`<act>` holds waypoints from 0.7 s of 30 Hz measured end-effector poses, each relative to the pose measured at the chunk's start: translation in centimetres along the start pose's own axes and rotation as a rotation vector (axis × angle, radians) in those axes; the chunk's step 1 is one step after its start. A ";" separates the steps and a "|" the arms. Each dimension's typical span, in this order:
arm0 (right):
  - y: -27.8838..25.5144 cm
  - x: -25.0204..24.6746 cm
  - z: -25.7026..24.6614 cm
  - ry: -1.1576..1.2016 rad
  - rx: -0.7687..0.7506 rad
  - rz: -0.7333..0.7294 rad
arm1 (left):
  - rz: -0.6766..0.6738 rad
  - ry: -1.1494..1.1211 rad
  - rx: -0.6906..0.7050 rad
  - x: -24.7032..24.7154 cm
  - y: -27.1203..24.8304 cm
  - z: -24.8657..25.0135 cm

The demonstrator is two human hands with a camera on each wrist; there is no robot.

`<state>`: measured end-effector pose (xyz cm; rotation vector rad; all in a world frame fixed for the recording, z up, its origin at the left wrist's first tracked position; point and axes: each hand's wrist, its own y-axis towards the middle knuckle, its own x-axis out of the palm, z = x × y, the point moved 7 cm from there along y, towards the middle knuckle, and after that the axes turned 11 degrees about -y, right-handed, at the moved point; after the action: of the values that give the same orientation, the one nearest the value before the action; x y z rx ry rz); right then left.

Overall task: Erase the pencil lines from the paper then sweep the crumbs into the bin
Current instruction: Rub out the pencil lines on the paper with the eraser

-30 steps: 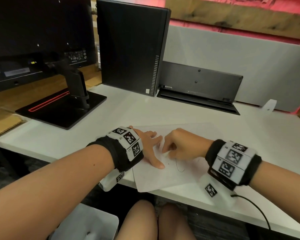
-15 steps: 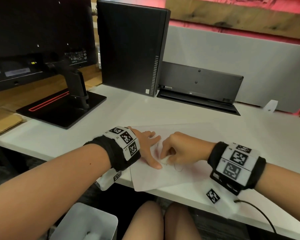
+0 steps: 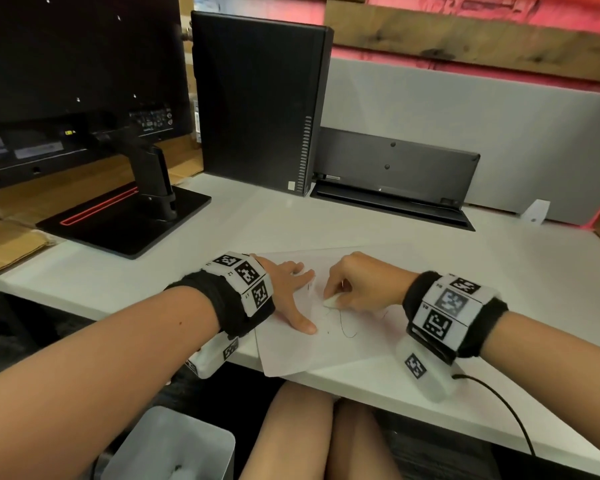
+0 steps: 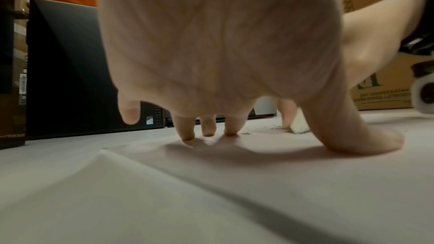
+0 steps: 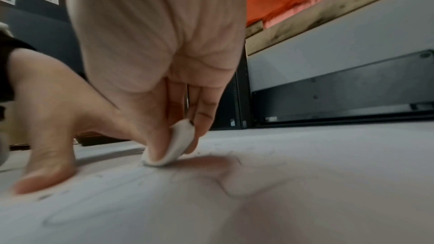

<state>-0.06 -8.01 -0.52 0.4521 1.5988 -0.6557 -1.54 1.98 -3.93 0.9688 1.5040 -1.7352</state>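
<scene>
the paper [image 3: 326,341] lies at the desk's [image 3: 499,271] near edge. on it, the left hand [image 3: 288,292] presses down with fingers spread flat. just beside, the right hand [image 3: 364,282] pinches a white eraser [image 5: 173,146] against the paper by the pencil lines [image 3: 343,323]. the bin [image 3: 174,448] sits below the paper.

paper [image 3: 326,344] lying on surface [image 3: 499,271] at near edge | eraser [image 3: 331,302] sitting on paper, right of left hand [image 3: 284,289] | bin [image 3: 174,448] standing below surface, left | computer tower [image 3: 257,98] standing behind paper
</scene>
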 end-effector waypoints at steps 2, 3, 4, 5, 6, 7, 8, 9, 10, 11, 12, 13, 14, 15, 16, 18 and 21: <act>-0.1 0.2 -0.4 -0.019 -0.016 -0.020 | 0.003 -0.001 -0.004 0.0 0.0 0.0; -0.4 0.6 -0.8 -0.012 -0.039 -0.041 | 0.002 -0.003 -0.005 0.0 0.0 0.0; -0.9 0.9 -1.2 0.008 -0.061 -0.059 | 0.001 -0.006 -0.007 0.0 0.1 -0.1; -1.3 1.1 -1.4 0.027 -0.073 -0.069 | 0.000 -0.009 -0.008 0.1 0.1 -0.1; -1.4 1.1 -1.2 0.029 -0.070 -0.063 | -0.003 -0.011 -0.009 0.1 0.1 -0.2; -1.3 0.9 -0.7 0.018 -0.048 -0.043 | -0.005 -0.009 -0.010 0.1 0.1 -0.1; -1.0 0.5 0.1 0.004 -0.012 -0.019 | -0.005 -0.007 -0.011 0.1 0.1 -0.1; -0.6 0.2 0.9 -0.005 0.024 -0.002 | -0.004 -0.007 -0.010 0.0 0.0 0.0; -0.3 0.0 1.4 -0.008 0.046 0.002 | -0.003 -0.008 -0.011 0.0 0.0 0.0; -0.2 0.0 1.4 -0.014 0.052 -0.004 | -0.001 -0.008 -0.011 0.0 0.0 0.0; -0.2 0.1 1.0 -0.023 0.042 -0.014 | 0.001 -0.011 -0.010 0.0 0.0 0.0; -0.3 0.3 0.4 -0.029 0.020 -0.028 | 0.000 -0.017 -0.010 0.0 -0.1 0.1; -0.6 0.6 -0.3 -0.031 -0.005 -0.040 | -0.002 -0.021 -0.010 0.0 0.0 0.1; -0.9 0.9 -0.9 -0.032 -0.025 -0.049 | -0.003 -0.024 -0.009 0.0 0.0 0.1; -0.9 1.0 -1.1 -0.034 -0.033 -0.051 | -0.005 -0.026 -0.009 0.0 0.0 0.0; -0.5 0.6 -0.2 -0.037 0.001 -0.024 | -0.007 -0.024 -0.008 0.0 0.1 0.0; 0.2 0.1 1.1 -0.037 0.055 -0.004 | -0.009 -0.026 -0.009 0.1 0.1 0.0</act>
<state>0.93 -8.58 -0.66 0.4743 1.5507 -0.7085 -1.50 2.00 -4.07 0.9327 1.5004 -1.7398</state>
